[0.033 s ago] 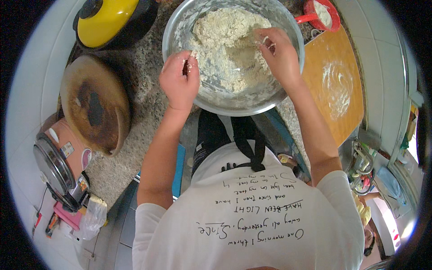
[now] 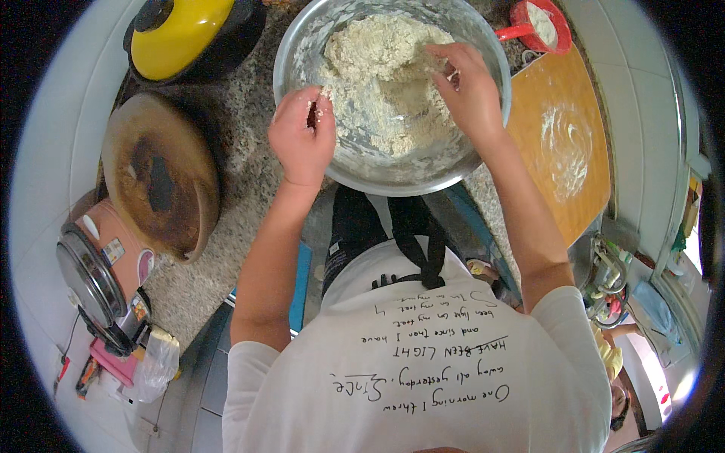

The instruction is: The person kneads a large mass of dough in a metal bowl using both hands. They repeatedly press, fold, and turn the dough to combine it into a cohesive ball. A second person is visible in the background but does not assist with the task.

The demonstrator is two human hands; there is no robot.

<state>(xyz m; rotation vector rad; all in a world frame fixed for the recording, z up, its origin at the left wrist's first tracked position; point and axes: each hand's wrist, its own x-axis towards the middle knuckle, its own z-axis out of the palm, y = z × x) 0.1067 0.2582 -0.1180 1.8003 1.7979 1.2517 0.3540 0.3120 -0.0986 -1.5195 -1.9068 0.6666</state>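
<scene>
A wide metal bowl (image 2: 404, 185) holds a rough, crumbly flour dough (image 2: 377, 49), heaped toward its far side. Loose floury bits coat the bowl's inner wall. My left hand (image 2: 303, 136) is closed in a loose fist over the left rim, with crumbs stuck to its thumb and fingers. What it grips, if anything, is hidden. Inside the bowl on the right, my right hand (image 2: 472, 87) has its fingers bent against the edge of the dough. Between its thumb and fingers, pale dough bits show.
A floured wooden board (image 2: 547, 132) lies to the right, below a red scoop (image 2: 542, 29) of flour. On the left stand a black pot with a yellow lid (image 2: 181, 38) and a scorched brown pan (image 2: 128, 170). Another person (image 2: 610, 353) is at the lower right.
</scene>
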